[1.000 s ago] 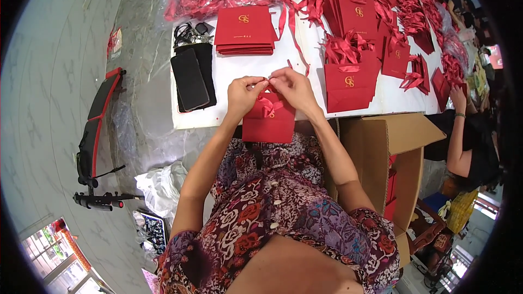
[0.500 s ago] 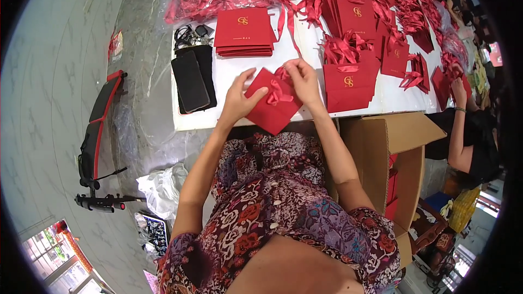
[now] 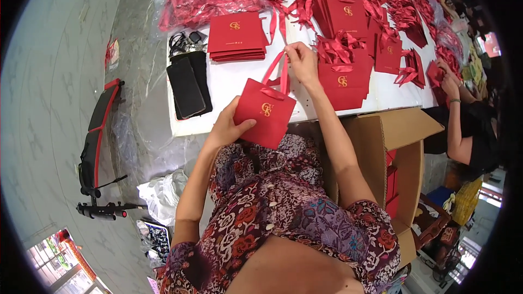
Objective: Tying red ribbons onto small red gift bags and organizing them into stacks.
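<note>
Your red bag [image 3: 253, 120] shows smooth, matt paper with shiny gold print [image 3: 266, 109]; its ribbon [image 3: 284, 76] looks like glossy satin cloth. Your desk [image 3: 185, 126] has a smooth white top. Near you, the carton [image 3: 408, 128] is matt brown cardboard, the white bag [image 3: 162, 193] glossy, crinkled plastic

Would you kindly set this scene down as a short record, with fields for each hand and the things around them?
Left hand: holds a small red bag by its left side
Right hand: pinches the red ribbon above that bag
Table, left: black phone partly over a black cloth
Table, middle: stack of flat red bags
Table, right: ribboned red bags
Below table, right: open cardboard box, red items inside
</note>
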`<state>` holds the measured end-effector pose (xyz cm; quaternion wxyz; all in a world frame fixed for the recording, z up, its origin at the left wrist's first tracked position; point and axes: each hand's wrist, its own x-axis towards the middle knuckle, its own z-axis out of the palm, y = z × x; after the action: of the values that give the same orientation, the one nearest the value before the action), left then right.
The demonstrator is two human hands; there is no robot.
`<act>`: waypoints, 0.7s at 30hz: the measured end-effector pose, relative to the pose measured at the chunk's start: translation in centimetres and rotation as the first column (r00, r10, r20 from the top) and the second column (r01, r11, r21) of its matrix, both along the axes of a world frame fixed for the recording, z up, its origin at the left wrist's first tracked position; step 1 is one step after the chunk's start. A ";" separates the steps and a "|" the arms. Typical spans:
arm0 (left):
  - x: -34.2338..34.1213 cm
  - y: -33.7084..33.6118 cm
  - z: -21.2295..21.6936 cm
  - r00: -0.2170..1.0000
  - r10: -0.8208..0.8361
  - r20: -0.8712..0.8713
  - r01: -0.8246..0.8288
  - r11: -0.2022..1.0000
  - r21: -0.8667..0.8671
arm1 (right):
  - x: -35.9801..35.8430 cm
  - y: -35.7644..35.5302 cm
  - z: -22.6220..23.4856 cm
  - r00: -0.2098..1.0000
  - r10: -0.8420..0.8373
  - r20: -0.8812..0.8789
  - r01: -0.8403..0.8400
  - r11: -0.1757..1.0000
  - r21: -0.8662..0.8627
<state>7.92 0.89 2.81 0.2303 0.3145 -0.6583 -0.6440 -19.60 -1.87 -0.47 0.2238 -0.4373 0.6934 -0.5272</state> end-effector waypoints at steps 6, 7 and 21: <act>-0.6 0.1 0.2 0.996 0.080 0.032 -0.080 0.997 -0.006 | 0.6 1.4 1.8 0.990 -0.004 0.141 0.012 0.998 -0.055; -0.9 0.2 0.4 0.991 0.131 0.027 -0.131 0.991 -0.013 | 0.7 2.3 2.4 0.999 -0.044 0.010 0.045 0.989 -0.139; -16.1 1.3 -1.4 0.934 0.128 -0.333 -0.136 0.991 -0.001 | -0.8 13.1 3.3 0.944 -0.318 0.088 0.329 0.924 -0.196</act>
<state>-8.16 2.18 1.41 0.3844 0.2421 -0.5952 -0.6628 -20.38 11.26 2.78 0.1054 -0.3234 0.6907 -0.6382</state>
